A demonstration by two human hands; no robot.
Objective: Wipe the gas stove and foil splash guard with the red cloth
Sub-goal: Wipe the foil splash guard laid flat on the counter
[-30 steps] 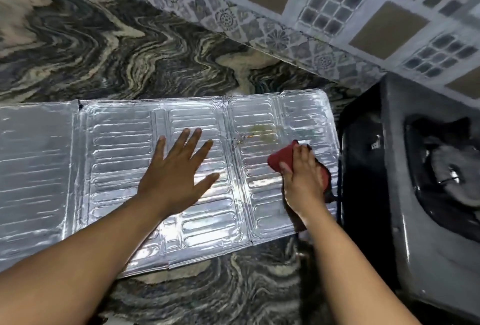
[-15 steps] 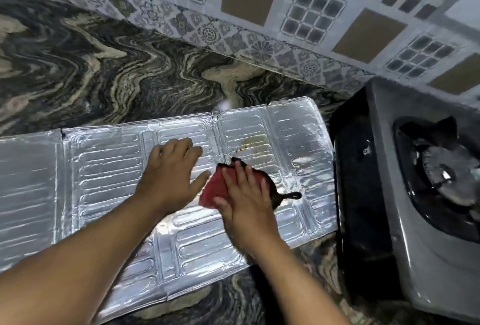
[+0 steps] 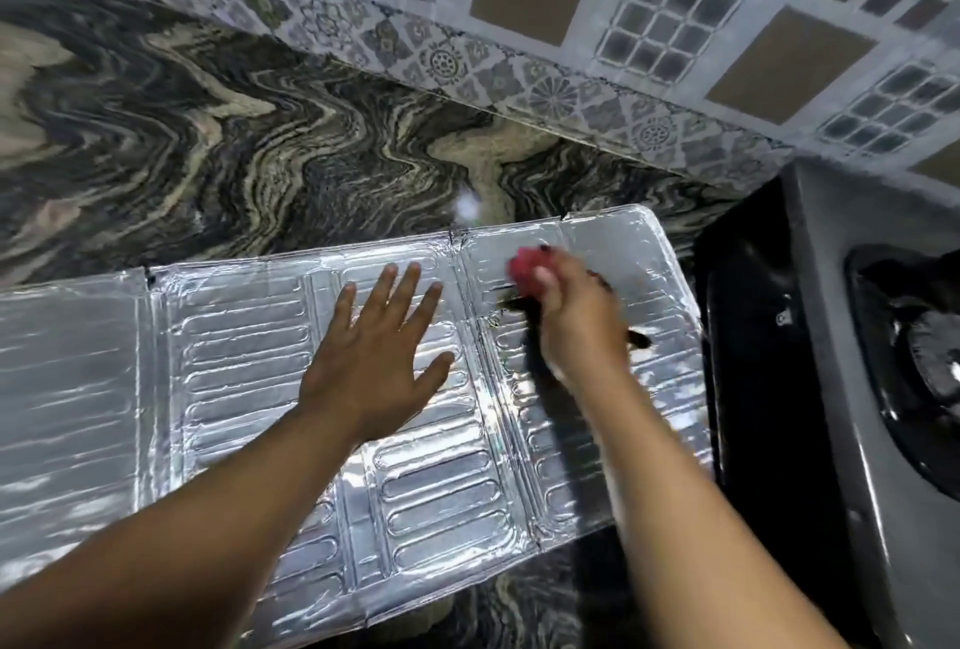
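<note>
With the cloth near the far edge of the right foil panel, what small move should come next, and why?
Probably draw the red cloth back toward the near edge. The right hand holds it near the far edge of the foil splash guard, that panel's near part lies beneath the forearm, and the left hand lies flat on the sheet.

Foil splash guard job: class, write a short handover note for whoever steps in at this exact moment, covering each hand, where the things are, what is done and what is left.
Left hand: open, fingers spread, pressing flat on the middle panel of the foil splash guard, which lies flat on the marble counter.
Right hand: grips the red cloth near the far edge of the right panel; the hand is blurred, so mid-stroke.
Gas stove: to the right of the guard, no hand on it.
Done: wiping of the right panel is under way.
Left: how clean each panel is cannot be told; the stove looks not yet reached.
</note>
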